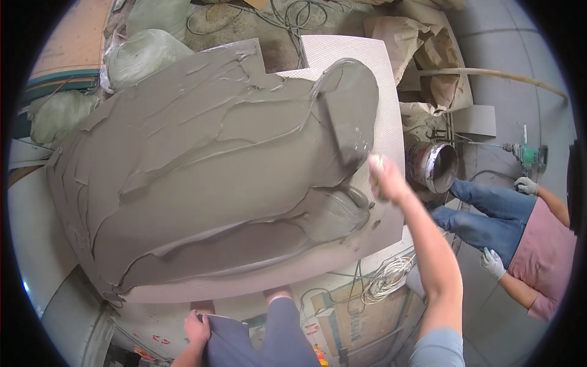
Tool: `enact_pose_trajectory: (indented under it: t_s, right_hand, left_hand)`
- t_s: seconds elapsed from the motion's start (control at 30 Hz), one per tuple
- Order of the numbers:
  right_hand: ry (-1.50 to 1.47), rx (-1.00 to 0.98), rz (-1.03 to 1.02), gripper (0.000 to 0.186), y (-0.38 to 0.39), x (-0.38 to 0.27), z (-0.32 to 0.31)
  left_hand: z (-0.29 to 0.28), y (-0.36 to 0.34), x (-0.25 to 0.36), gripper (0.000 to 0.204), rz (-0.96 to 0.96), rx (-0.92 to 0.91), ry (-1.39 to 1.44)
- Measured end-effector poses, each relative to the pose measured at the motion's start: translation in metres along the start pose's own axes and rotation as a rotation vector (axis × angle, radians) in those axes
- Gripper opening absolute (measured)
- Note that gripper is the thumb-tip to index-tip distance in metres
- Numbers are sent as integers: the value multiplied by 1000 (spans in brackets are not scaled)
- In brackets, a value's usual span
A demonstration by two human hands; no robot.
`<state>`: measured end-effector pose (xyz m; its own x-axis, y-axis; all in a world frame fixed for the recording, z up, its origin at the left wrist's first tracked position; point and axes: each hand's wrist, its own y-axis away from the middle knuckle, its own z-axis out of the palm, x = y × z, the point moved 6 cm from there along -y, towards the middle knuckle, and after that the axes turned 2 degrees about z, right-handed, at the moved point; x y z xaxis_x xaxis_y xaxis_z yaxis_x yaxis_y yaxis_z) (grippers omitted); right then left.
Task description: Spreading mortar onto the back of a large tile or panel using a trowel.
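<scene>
A wide coat of wet grey mortar (202,165) covers most of a large pale board with a fine-textured surface (361,49). My right hand (386,178), blurred by motion, is closed round the handle of a trowel (335,131). The trowel's long dark blade rests on the mortar near the board's right side, where a thick rounded lobe bulges out. A smaller smeared mound lies just below it. My left hand (197,327) is low, away from the board, its fingers curled on the leg of my dark shorts (263,342).
A mortar-smeared bucket (445,166) lies right of the board, beside torn paper sacks (397,37). Beyond are a green mixing drill (526,154) and a person in jeans and white gloves (493,263). Coiled cable (390,278) lies below; wrapped bundles (147,58) sit upper left.
</scene>
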<state>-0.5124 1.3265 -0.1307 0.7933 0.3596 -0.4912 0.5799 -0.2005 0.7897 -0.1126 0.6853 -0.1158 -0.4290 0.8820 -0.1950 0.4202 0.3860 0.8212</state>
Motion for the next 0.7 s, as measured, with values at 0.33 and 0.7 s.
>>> enact_pose_trajectory:
  t_s: [0.33, 0.7]
  right_hand:
    - [870, 196, -232, 43, 47, 87, -49]
    - [252, 350, -123, 50, -107, -58, -127]
  left_hand:
    - [7, 5, 25, 51, -47, -47, 20]
    - [15, 6, 29, 52, -50, -33, 32]
